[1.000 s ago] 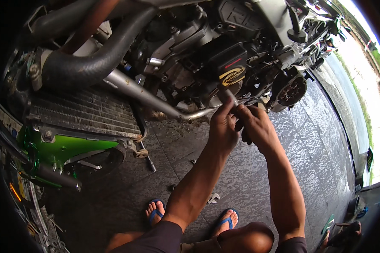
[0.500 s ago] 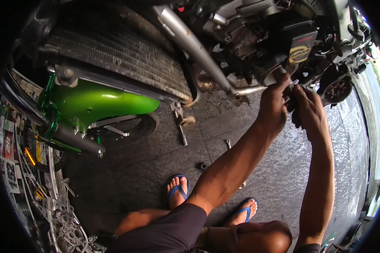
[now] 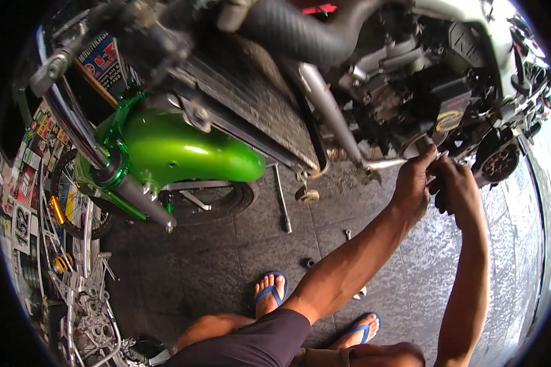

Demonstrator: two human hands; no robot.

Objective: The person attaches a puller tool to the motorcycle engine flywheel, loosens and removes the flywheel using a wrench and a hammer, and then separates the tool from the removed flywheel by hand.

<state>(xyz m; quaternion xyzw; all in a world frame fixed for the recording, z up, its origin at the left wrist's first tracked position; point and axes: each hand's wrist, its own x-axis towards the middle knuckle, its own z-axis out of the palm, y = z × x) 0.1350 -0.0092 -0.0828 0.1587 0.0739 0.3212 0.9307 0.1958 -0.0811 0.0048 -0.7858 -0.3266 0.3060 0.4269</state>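
Note:
My left hand (image 3: 413, 186) is closed at the lower side of the motorcycle engine (image 3: 379, 92), its thumb pointing up beside a round metal part (image 3: 417, 147). Right against it, my right hand (image 3: 460, 188) is closed too, its fingers curled. A small shiny metal bit shows between the two hands, but what they grip is mostly hidden. Just above them sits a black box with a yellow emblem (image 3: 450, 116). To the right of my right hand is a dark round housing (image 3: 497, 162). A silver frame tube (image 3: 330, 110) slopes down toward the hands from the left.
A ribbed radiator (image 3: 251, 92) and a green front fender (image 3: 183, 147) over a wheel (image 3: 226, 199) stand at left. On the dark tiled floor lie a long wrench (image 3: 282, 199), a smaller wrench (image 3: 348, 235) and a dark socket-like piece (image 3: 309, 263). Metal parts (image 3: 86, 312) pile up lower left.
The whole view has shifted, so the motorcycle and floor appear farther right and lower, with more of the upper left showing. Both hands stay together at the same spot on the engine.

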